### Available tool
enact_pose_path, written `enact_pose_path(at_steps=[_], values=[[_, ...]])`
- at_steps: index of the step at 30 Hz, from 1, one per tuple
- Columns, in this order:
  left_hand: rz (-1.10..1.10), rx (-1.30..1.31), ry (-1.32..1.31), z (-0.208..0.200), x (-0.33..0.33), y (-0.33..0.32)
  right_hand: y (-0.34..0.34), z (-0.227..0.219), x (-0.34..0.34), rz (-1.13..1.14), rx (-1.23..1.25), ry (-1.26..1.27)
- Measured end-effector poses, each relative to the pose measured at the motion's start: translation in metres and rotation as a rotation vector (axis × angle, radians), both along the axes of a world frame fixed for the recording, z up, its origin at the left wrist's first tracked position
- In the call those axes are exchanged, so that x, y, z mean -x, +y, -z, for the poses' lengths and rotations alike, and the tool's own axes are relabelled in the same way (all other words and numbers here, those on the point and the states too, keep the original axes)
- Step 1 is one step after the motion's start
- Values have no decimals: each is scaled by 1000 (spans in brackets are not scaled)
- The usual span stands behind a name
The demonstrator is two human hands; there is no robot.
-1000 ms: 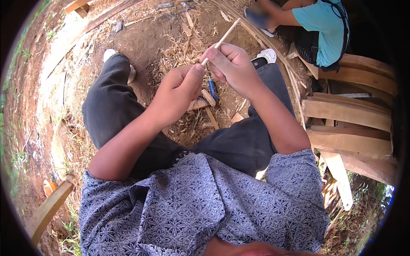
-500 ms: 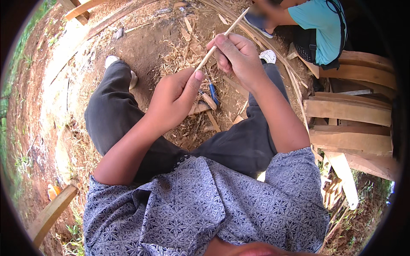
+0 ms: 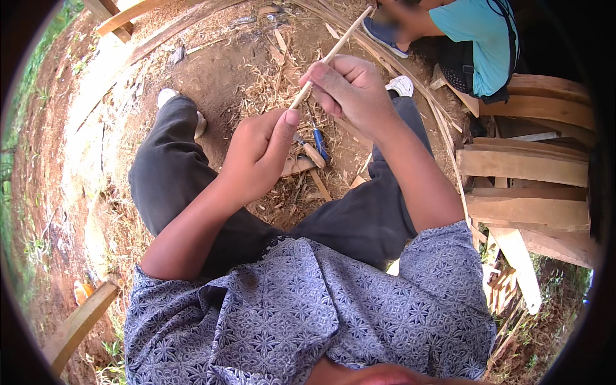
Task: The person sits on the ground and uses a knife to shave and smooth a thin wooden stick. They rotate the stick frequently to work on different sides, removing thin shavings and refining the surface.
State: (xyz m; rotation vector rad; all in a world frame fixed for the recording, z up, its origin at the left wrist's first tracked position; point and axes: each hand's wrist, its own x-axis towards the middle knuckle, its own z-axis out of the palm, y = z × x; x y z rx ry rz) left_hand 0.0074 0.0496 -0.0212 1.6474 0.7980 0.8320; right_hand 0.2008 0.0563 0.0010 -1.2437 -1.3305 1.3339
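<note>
L hand (image 3: 255,154), R hand (image 3: 354,95), both w/ fingers gripping thin stick (image 3: 340,46), shavings (image 3: 269,80) on grnd (image 3: 215,61)

The lower end of the pale stick (image 3: 340,46) was hidden in the left hand (image 3: 258,154), left of the frame's centre. At upper right, the top edge cut off a co-worker (image 3: 482,40); at lower left, an orange object (image 3: 82,292) was too small to identify.

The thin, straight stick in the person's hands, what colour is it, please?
The thin, straight stick is pale tan, best seen in the head view.
</note>
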Motion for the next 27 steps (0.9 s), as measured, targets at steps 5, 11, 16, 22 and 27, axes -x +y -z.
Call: enact_pose_path(at_steps=[5, 11, 16, 22, 27], values=[[37, 29, 30, -4, -2, 3, 23, -4, -26, 148, -135, 123], [84, 111, 19, -3, 1, -2, 15, 1, -19, 159, -64, 185], [61, 143, 17, -8, -3, 2, 12, -4, -9, 67, -78, 0], [121, 79, 45, -5, 0, -5, 37, -10, -56, 278, -198, 219], [9, 103, -16, 1, 0, 1, 12, -3, -5, 43, -76, -66]])
